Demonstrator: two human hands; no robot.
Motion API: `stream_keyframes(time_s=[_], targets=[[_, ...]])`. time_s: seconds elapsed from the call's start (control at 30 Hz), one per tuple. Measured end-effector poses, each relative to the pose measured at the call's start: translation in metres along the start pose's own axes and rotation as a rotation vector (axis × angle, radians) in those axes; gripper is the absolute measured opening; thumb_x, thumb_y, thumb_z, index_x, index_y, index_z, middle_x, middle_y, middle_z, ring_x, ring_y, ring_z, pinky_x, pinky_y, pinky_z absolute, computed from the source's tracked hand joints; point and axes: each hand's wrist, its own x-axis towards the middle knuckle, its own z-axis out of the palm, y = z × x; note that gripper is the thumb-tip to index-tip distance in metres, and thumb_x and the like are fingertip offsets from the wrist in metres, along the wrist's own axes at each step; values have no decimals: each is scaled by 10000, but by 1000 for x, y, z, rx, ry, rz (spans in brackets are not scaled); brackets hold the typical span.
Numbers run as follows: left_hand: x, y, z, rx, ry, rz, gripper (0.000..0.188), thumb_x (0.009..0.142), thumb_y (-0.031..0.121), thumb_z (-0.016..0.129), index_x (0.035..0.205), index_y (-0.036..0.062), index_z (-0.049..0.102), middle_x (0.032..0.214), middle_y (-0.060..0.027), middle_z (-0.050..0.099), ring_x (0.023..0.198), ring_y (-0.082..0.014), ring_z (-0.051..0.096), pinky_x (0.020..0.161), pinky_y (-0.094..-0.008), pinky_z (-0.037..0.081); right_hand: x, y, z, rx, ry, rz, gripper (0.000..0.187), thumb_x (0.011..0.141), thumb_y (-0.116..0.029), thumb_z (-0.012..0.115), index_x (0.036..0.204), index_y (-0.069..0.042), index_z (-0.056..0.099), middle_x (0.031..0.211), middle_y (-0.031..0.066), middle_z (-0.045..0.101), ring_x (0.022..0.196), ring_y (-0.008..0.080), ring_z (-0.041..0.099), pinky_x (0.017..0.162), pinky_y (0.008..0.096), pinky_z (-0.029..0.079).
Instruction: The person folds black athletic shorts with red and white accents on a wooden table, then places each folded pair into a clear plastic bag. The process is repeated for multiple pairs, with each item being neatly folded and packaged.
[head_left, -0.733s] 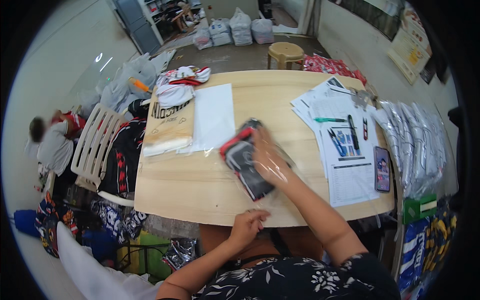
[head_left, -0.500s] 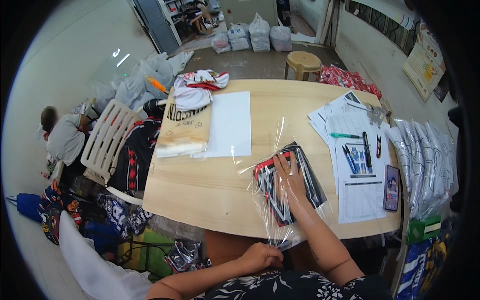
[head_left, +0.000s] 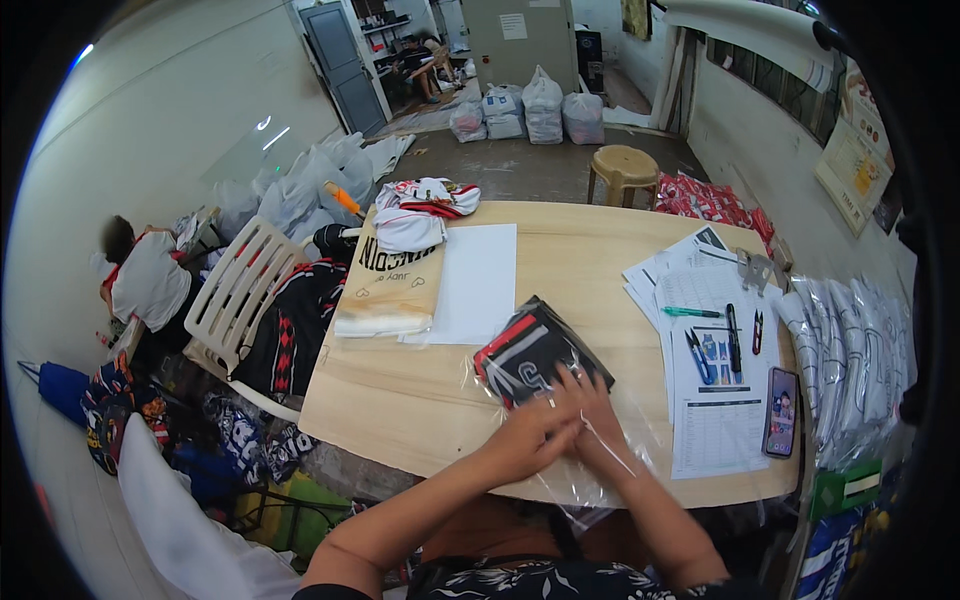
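A black folded garment [head_left: 540, 345] with red, white and grey trim lies tilted on the table, inside a clear plastic bag [head_left: 640, 440]. The loose end of the bag spreads toward me, past the table's near edge. My right hand [head_left: 592, 415] rests on the garment's near corner with its fingers spread, and shiny plastic shows over its wrist. Beside it, partly crossing it, my left hand [head_left: 528, 438] is closed, fingers curled on the bag's plastic. Its fingertips are partly hidden.
A bagged cream garment [head_left: 395, 290] lies on a white sheet [head_left: 480, 280], with a white-and-red cloth [head_left: 425, 205] behind. At right are papers [head_left: 715, 420], pens, small snips [head_left: 757, 332] and a phone [head_left: 781, 412]. A plastic chair [head_left: 245, 290] stands left; a person [head_left: 150, 275] bends beyond it.
The garment has turned and shifted slightly left. My left hand has risen from below the table edge to beside my right hand, which has slid nearer me. The head view has tilted up.
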Motion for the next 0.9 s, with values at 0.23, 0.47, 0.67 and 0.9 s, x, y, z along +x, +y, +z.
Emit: stream_keyframes(time_s=[0.23,0.47,0.67,0.9], targets=[[30,-57,41,798,208,-94,610,868,462,667,1433,303,501,1574,-103,341,1418,-438,306,1114,-665,212,-117,-35,-5,154,-34,-52,307,802,-58,655,1108,-32,646,1204,143,612,1120,364,571,989,466,442],[42,-74,14,695,364,175,444,876,173,637,1315,124,588,1471,-143,465,1371,-389,399,1125,-592,282,-69,-30,-14,279,-191,-93,219,781,-64,655,997,-47,686,975,82,618,941,289,578,856,398,481],[-62,-67,59,423,133,290,437,756,8,622,1191,46,640,1381,-172,535,1319,-378,479,1130,-531,349,-77,-24,-24,309,-292,-98,172,810,-134,691,977,-102,718,941,51,632,960,260,564,913,408,432],[-81,-59,72,449,157,236,385,785,26,679,1166,72,646,1402,-159,526,1334,-341,488,1112,-525,381,-81,-34,-16,203,-267,-64,76,839,-163,684,901,-128,711,945,29,613,972,236,554,939,401,369]])
